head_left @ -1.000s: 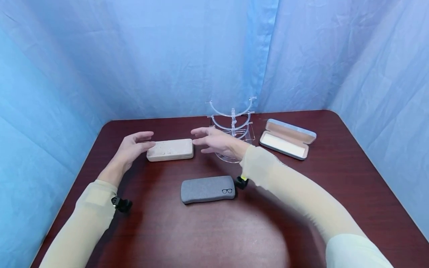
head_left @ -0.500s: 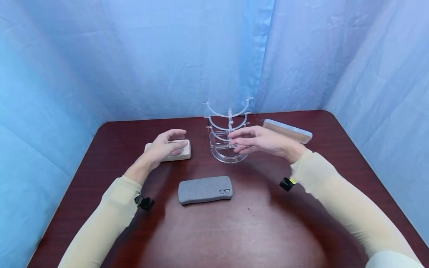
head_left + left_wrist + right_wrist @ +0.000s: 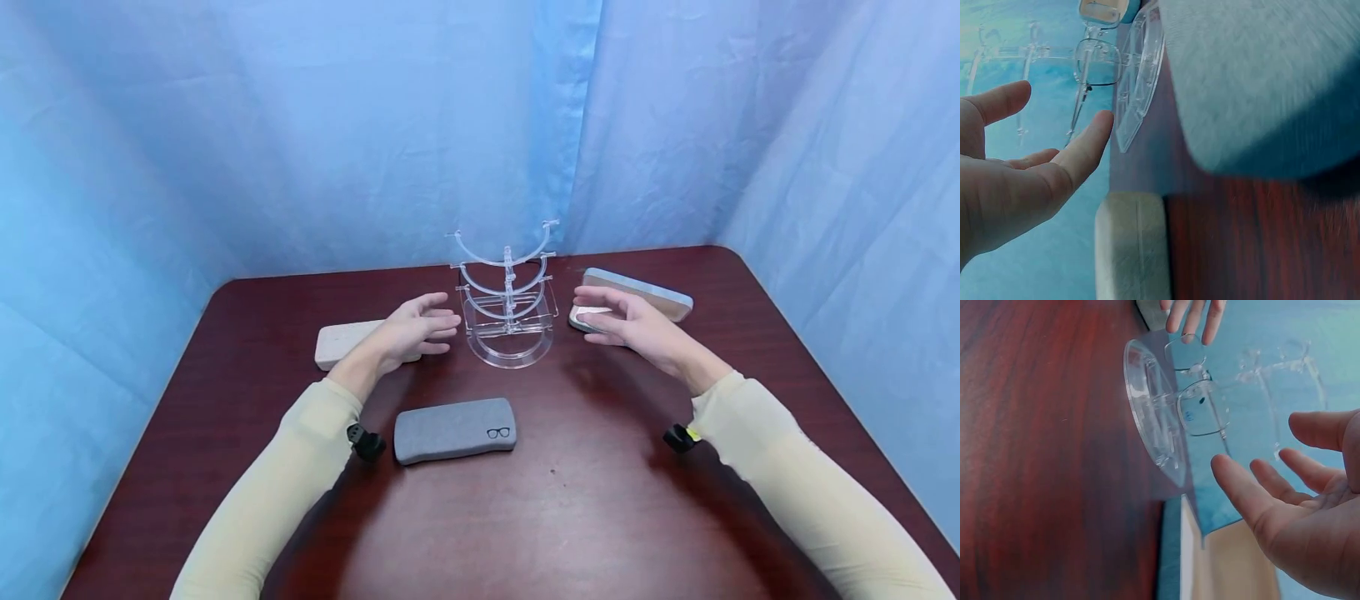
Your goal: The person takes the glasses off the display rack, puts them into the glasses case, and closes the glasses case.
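Observation:
A clear acrylic glasses stand (image 3: 510, 358) with curved tiers stands at the back middle of the table. Thin wire-framed eyeglasses (image 3: 1204, 409) rest on its lowest tier. My left hand (image 3: 408, 333) hovers just left of the stand, fingers loosely spread and holding nothing. Behind that hand lies a closed beige glasses case (image 3: 341, 342), its right part hidden. To the right of the stand my right hand (image 3: 637, 329) is raised with relaxed, parted fingers and also holds nothing. It partly covers an open glasses case (image 3: 667, 300) with a pale blue lid.
A closed grey glasses case (image 3: 450, 433) with a small glasses print lies in front of the stand. Light blue curtains (image 3: 337, 125) hang around the back and sides of the dark red-brown table (image 3: 570, 533).
My left hand has moved right, from the beige case's left end to beside the stand. My right hand has moved right, from the beige case's right end past the stand to the open case.

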The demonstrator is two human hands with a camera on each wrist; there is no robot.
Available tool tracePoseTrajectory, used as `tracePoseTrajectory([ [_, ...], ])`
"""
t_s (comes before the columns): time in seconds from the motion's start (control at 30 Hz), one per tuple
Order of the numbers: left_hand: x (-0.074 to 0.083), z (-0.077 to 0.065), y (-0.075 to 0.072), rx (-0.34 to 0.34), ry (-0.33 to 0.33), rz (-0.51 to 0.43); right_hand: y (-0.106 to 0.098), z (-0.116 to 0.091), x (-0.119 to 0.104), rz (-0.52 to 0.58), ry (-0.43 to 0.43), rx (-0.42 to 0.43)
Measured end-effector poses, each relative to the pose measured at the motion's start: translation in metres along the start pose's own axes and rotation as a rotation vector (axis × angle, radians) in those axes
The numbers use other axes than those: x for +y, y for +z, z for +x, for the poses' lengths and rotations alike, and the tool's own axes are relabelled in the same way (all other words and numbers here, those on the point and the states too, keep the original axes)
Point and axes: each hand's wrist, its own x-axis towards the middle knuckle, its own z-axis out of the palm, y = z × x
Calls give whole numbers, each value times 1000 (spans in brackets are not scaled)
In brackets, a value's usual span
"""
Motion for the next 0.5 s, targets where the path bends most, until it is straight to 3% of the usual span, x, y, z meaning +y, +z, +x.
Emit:
tracePoseTrajectory([
  [0.5,-3,17,13,-51,-105,-54,0,27,20,228,60,-51],
])
